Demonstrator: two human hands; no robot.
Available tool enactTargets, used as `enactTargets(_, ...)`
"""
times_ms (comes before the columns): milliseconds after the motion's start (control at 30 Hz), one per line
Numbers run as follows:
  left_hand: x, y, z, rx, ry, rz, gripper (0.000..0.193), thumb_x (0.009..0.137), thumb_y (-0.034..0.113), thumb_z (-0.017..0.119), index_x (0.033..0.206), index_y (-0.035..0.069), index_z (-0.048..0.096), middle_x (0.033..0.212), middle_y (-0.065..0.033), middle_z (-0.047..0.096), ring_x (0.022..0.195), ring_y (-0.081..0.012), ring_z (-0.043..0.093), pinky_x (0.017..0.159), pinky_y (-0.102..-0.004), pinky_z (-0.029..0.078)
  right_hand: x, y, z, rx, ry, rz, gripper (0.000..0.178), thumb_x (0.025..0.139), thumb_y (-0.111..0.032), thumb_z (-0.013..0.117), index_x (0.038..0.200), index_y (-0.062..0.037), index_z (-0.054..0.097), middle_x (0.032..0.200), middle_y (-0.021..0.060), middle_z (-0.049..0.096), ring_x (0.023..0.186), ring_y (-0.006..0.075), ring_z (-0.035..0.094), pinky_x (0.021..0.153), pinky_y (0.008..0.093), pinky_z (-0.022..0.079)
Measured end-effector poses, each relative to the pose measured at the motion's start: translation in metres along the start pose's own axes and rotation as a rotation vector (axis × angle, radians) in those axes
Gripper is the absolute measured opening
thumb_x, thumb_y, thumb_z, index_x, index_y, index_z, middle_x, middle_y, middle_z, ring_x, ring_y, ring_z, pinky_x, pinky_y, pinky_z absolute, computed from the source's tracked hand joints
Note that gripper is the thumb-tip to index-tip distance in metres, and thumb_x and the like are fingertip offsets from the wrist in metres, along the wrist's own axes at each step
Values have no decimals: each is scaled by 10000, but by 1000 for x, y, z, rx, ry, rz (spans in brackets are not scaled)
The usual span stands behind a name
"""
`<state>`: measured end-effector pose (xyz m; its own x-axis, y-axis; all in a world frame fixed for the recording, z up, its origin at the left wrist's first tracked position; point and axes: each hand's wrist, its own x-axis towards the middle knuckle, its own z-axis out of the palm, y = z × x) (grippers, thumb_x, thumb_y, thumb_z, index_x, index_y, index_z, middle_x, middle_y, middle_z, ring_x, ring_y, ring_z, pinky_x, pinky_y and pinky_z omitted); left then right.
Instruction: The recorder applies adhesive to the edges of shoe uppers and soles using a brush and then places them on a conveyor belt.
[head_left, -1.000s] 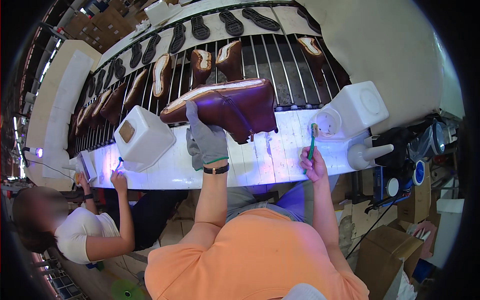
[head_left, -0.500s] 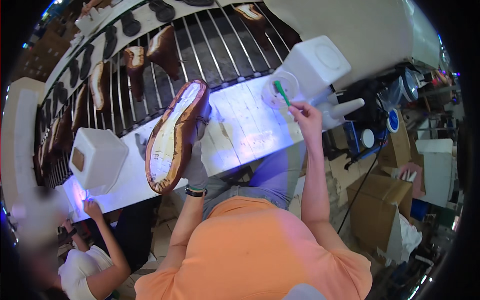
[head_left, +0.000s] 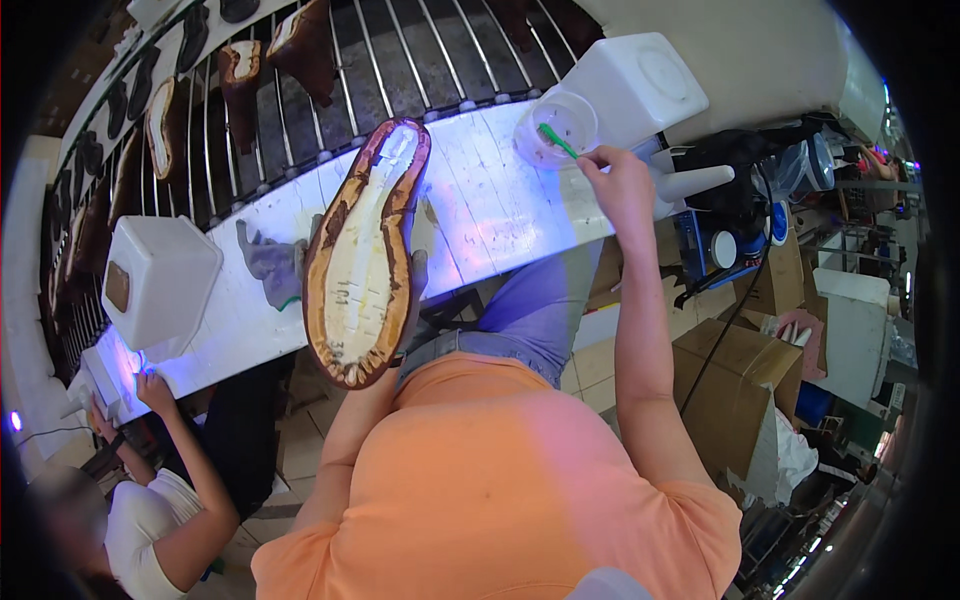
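Co-worker at my left: a person in a white top [head_left: 155,515] sits by the bench end, one hand [head_left: 153,392] raised to the table's near edge.
Square white container: the white container [head_left: 165,285] stands on the bench near that hand, a brown patch on its upper face.
Row of soles: dark soles [head_left: 194,40] lie along the pale strip beyond the rack.
Rack: other brown boots [head_left: 240,72] rest bottoms-up on the metal rods [head_left: 372,60].
Loose glove: a grey glove [head_left: 270,262] lies on the white table [head_left: 480,225], just left of my boot.
My boot: the brown boot [head_left: 362,265] is before me, underside facing up, pleated toe end toward my body, heel end out over the table; a pale middle shows inside a tan-brown border.
My left hand: gloved in grey, my left hand [head_left: 419,272] holds the boot from beneath; most of its fingers are hidden behind it.
Clear cup: the round cup [head_left: 584,112] sits on the table, against a second white container [head_left: 645,82].
My right hand: bare, my right hand [head_left: 618,180] pinches the green brush [head_left: 558,141] by its handle, the head at the cup; I cannot tell whether it touches bottom.
Spouted bottle: a white bottle [head_left: 695,184] points rightward beyond my right wrist.
Floor at right: an open cardboard box [head_left: 730,390].
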<state>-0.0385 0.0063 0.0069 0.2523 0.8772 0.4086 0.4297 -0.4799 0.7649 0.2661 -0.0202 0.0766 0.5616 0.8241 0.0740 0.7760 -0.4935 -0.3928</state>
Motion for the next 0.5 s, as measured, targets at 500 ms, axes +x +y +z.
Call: enactTargets(500,12,15,22,341,-41,276,543,877,229,627,1338,72,389,1333,-128,486,1235,-290,473,1061,-436,316,-47,-56,-18,1047,-315,59,159,893,-114,620,979,16,648,831,70,668,624,64,518,550,203,397)
